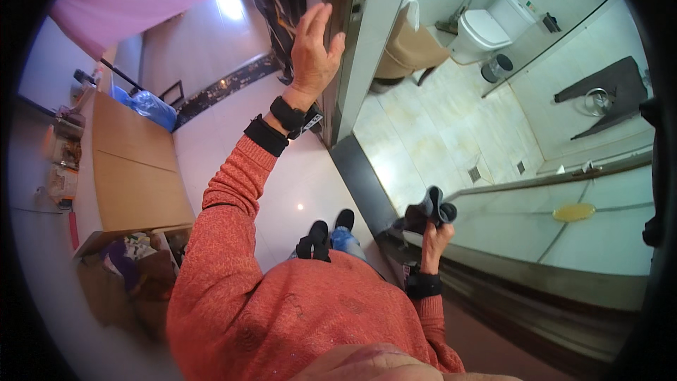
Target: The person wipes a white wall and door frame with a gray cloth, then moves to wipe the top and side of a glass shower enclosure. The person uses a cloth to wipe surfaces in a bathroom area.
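Note:
My left hand [316, 55] is raised, its thumb apart from the fingers and nothing held in it. It is close to the brown door frame [330, 79], beside dark hanging fabric [272, 5]; whether it touches either, I cannot tell. Lower right, my right hand [438, 246] grips a bunched dark grey cloth [431, 209], which sticks up above the fist near the bathroom doorway. What kind of cloth it is, the folds hide. Both wrists wear black bands with small devices.
A dark threshold [355, 172] crosses the doorway. Inside are a cloth-draped chair [415, 45], a white toilet [484, 29], a bin [497, 67] and a dark garment [627, 84]. The door [529, 222] stands at right. A wooden cabinet [135, 164] with clothes [135, 264] is left.

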Action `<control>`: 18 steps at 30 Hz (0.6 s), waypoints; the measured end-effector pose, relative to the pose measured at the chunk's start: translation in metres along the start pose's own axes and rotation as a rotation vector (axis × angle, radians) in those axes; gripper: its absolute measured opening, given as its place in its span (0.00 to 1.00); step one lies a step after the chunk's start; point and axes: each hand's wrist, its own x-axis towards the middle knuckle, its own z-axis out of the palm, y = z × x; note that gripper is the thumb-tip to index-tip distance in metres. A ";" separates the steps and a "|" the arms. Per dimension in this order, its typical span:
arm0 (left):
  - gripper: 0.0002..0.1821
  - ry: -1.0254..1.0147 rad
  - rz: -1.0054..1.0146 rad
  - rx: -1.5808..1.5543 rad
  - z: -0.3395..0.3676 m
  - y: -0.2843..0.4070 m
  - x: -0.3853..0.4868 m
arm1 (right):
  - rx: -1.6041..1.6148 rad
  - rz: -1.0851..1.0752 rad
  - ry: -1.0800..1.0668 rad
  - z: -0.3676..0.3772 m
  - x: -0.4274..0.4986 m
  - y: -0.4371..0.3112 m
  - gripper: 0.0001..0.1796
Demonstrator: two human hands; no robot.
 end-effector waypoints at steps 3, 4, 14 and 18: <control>0.33 0.083 0.101 0.132 0.020 -0.003 0.043 | 0.254 -0.068 -0.109 0.049 0.059 -0.030 0.10; 0.39 0.053 0.131 0.173 0.026 -0.006 0.054 | 0.317 -0.125 -0.074 0.066 0.078 -0.043 0.12; 0.36 -0.172 0.046 0.010 0.018 -0.019 0.070 | 0.635 -0.652 -0.093 0.145 0.219 -0.200 0.25; 0.34 -0.141 0.109 -0.087 0.011 -0.027 0.088 | 0.573 -0.910 0.146 0.181 0.259 -0.268 0.29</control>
